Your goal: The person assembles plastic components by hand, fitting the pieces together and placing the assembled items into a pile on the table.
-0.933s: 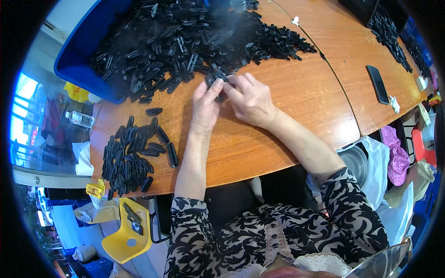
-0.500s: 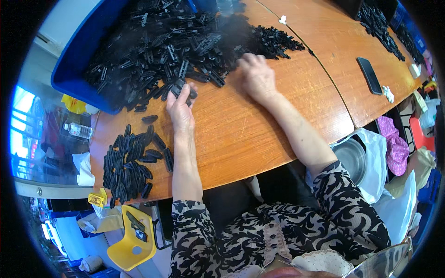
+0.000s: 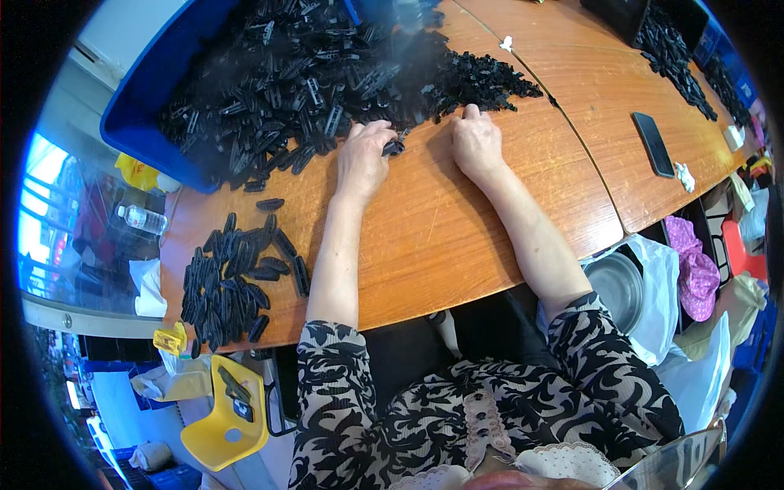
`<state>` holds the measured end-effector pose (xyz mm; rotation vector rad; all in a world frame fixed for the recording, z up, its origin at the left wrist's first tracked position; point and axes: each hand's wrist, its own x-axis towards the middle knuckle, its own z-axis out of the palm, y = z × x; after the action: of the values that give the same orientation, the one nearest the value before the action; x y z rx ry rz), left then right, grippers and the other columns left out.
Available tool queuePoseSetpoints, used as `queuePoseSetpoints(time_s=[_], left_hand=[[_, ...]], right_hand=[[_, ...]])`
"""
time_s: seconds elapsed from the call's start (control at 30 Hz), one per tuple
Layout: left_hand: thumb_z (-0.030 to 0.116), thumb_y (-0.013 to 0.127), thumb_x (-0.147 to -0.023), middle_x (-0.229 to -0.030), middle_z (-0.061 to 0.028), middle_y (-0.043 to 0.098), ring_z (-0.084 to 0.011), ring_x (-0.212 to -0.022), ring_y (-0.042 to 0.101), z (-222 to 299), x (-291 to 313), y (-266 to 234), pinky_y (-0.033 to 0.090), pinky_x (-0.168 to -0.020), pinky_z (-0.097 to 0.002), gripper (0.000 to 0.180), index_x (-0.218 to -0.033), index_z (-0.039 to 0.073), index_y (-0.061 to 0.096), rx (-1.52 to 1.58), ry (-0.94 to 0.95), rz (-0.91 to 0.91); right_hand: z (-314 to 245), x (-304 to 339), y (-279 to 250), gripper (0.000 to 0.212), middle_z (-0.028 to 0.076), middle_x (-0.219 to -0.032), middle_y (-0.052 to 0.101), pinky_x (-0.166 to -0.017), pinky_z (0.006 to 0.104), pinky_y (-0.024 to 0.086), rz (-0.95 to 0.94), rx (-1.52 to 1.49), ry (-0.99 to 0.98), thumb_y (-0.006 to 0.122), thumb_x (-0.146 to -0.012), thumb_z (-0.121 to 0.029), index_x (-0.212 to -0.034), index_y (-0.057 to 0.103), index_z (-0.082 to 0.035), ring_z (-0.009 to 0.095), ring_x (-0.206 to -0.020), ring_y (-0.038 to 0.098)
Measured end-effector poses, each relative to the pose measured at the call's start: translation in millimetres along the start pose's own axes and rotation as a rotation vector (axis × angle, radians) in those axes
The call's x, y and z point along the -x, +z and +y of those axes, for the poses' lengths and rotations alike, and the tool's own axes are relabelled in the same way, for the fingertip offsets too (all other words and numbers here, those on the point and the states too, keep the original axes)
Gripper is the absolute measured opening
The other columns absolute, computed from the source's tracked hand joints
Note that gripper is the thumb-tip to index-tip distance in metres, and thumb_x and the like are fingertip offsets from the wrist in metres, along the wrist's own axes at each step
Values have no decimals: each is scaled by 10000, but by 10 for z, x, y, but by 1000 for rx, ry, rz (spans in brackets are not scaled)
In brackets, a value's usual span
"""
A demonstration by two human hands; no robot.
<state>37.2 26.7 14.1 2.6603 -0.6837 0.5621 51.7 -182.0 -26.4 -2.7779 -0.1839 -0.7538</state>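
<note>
My left hand [image 3: 363, 159] is closed at the front of a large heap of long black plastic parts [image 3: 269, 90]. A black plastic part [image 3: 394, 148] shows at its fingertips, partly hidden by the hand. To the right, my right hand [image 3: 477, 145] rests with curled fingers at the near edge of a pile of smaller black pieces [image 3: 490, 80]. What its fingertips hold, if anything, is hidden. A separate group of long black parts [image 3: 224, 290] lies at the left of the wooden table [image 3: 433, 237], nearer to me.
A blue bin [image 3: 135, 122] lies tipped behind the heap. On the table's right are a black phone [image 3: 652, 144] and a crumpled white tissue [image 3: 684, 177]. A plastic bottle [image 3: 143, 219] stands at the left edge. Below are a yellow chair [image 3: 220, 433] and a metal basin [image 3: 612, 290].
My left hand has moved right and slightly away, turning its back up, with the part lowered to the table. My right hand has shifted slightly right.
</note>
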Motion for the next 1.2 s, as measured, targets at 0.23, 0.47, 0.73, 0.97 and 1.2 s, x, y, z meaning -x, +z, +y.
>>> queuePoseSetpoints(time_s=[0.23,0.47,0.73,0.97,1.2], left_hand=[[154,763,-855,-1069,-130,709,-146,-914,659,58,273,16,508,-797,-308,277,-1084,38,659,1416,-583,137],[62,680,-885,-1122,-178,696,-247,-1028,679,73,384,-74,561,-867,-363,280,-1156,39,613,1848,-560,149],[49,680,-880,-1110,-145,690,-236,-1030,673,77,385,6,562,-898,-385,286,-1158,48,614,1885,-641,125],[60,689,-872,-1081,-67,664,-191,-1035,640,131,393,28,533,-955,-369,287,-1150,40,620,1866,-582,106],[57,676,-877,-1081,-83,666,-185,-1038,637,181,379,-48,524,-979,-365,284,-1154,17,626,1825,-567,111]], right_hand=[[161,-62,-48,84,186,-1030,624,-791,423,572,-107,-25,107,631,-815,-36,-845,708,-20,343,-968,649],[84,-70,-214,119,186,-993,645,-800,423,565,-228,72,34,648,-801,-21,-894,722,-32,342,-947,665],[-387,99,-280,207,149,-882,635,-658,417,542,347,-759,-300,727,-779,8,-945,610,-31,333,-818,662],[-606,246,-339,243,137,-909,637,-627,360,546,506,-676,-497,726,-752,68,-962,630,-9,295,-770,655],[-582,256,-359,239,133,-903,638,-620,369,545,440,-679,-552,730,-721,58,-924,623,-10,289,-741,647]])
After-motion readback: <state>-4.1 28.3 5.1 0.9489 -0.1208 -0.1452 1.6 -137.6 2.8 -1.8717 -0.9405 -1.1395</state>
